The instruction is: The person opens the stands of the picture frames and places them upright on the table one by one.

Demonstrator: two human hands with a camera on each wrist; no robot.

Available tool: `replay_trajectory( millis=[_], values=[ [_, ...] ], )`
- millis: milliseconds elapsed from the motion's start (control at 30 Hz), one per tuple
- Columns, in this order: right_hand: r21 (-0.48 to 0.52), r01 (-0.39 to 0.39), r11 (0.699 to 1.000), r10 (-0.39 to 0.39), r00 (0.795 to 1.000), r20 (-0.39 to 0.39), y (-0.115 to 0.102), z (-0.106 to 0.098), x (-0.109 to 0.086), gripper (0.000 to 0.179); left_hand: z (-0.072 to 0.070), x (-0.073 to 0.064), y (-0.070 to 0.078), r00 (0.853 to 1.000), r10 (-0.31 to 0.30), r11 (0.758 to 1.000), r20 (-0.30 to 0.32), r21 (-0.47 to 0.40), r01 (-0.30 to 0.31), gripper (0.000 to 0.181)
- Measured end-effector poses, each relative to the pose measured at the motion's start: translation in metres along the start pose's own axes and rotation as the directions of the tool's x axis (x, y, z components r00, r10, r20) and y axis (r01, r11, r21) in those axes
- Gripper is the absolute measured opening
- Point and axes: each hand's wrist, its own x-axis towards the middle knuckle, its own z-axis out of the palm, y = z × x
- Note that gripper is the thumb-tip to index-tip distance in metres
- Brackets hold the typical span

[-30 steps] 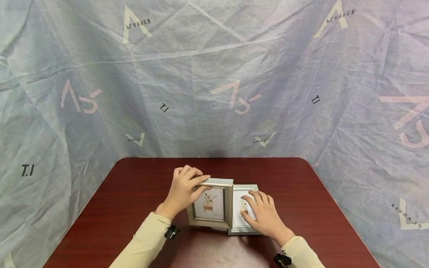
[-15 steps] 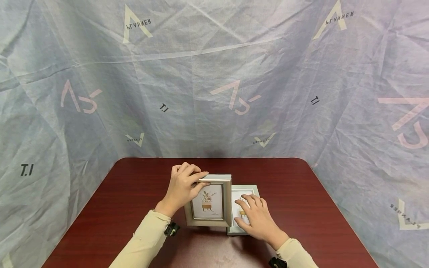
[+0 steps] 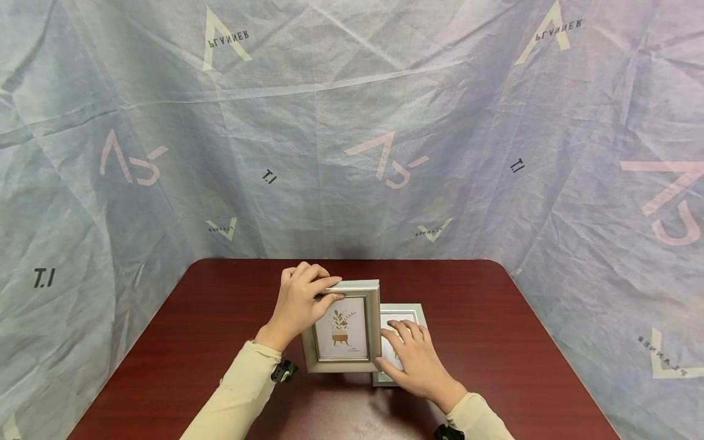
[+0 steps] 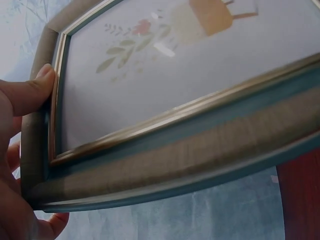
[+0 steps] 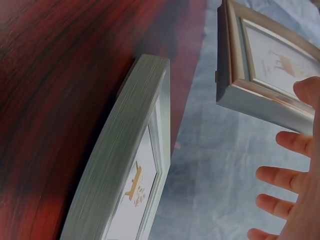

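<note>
Wrinkled grey-blue cloth backdrop (image 3: 308, 110) behind dark red wood-grain desk (image 3: 220, 299)

The backdrop hangs beyond the desk's rounded far corners and along its left and right edges. It bears pale yellow angular marks (image 3: 208, 33), pink angular marks (image 3: 370, 142), black "T.I" lettering (image 3: 269, 176) and dark "PLANNER" lettering (image 3: 228, 39).

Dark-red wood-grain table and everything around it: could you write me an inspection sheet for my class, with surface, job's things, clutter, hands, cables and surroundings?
Surface: dark-red wood-grain table, pale glare toward the front.
Job's things: champagne-coloured rectangular picture frame, held up, picture toward the wearer; pale grey-green rectangular picture frame, lying face up on the table.
Clutter: nothing seen.
Hands: left hand grips the champagne frame's upper edge, thumb in front; right hand is over the grey-green frame, thumb by the champagne frame's side, contact unclear.
Cables: nothing seen.
Surroundings: wrinkled grey-blue cloth with printed lettering.
</note>
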Motion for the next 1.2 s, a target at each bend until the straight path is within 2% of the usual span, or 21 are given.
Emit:
replay_trajectory(
  millis=[300, 600, 1200],
  values=[
    [-0.013, 0.022, 1.000, -0.024, 0.996, -0.084, -0.0026, 0.0015, 0.0021, 0.051, -0.0028, 0.0048, 0.0027, 0.999, -0.045, 0.999, 0.025, -0.022, 0.046, 0.030],
    [-0.031, 0.050, 0.998, -0.054, 0.989, -0.139, -0.0036, 0.0039, 0.0047, 0.044, -0.0034, 0.0062, 0.0038, 0.998, -0.058, 0.998, 0.036, -0.013, 0.058, 0.030],
    [-0.036, 0.037, 0.999, -0.042, 0.986, -0.159, -0.0051, 0.0046, 0.0075, 0.035, -0.0001, 0.0084, 0.0079, 0.999, -0.035, 0.999, 0.019, 0.016, 0.035, 0.032]
  ],
)
